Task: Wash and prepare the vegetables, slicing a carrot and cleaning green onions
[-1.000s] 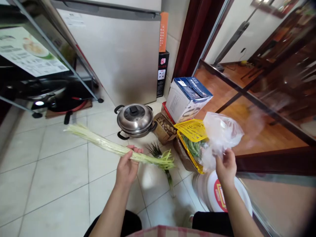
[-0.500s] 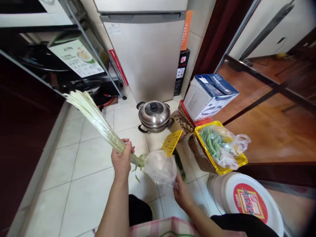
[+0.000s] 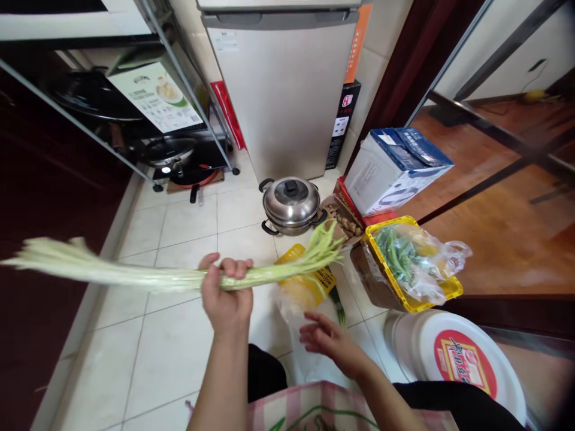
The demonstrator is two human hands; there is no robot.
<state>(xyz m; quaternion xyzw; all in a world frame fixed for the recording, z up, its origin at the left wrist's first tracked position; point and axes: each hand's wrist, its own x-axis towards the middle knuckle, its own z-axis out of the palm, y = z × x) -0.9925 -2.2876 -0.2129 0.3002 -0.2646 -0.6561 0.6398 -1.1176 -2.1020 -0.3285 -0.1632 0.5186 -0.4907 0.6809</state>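
Note:
My left hand point(image 3: 229, 299) is wrapped round the middle of a bundle of long pale-green stalks point(image 3: 139, 274), held almost level above the floor. Its whitish end points left, and its loose, leafy green tips hang to the right over a yellow perforated plastic basket point(image 3: 324, 280). A thin clear plastic bag point(image 3: 294, 326) hangs or lies just below that basket; whether it touches anything is unclear. Fingers spread, my right hand point(image 3: 332, 342) is beside the bag and appears to hold nothing. A dark green vegetable point(image 3: 338, 306) lies partly hidden behind the basket.
A lidded steel pot point(image 3: 291, 206) stands before the fridge point(image 3: 287, 96). To the right are a box of ginger-like roots point(image 3: 344, 218), a blue-white carton point(image 3: 395, 173), a yellow crate point(image 3: 453, 290) of bagged greens and a white bucket point(image 3: 505, 383). A rack point(image 3: 188, 96) stands left.
The bundle has swung from a slant to nearly level, its leafy end rising out of the plastic bag. My right hand has let go of the bag, which has dropped lower.

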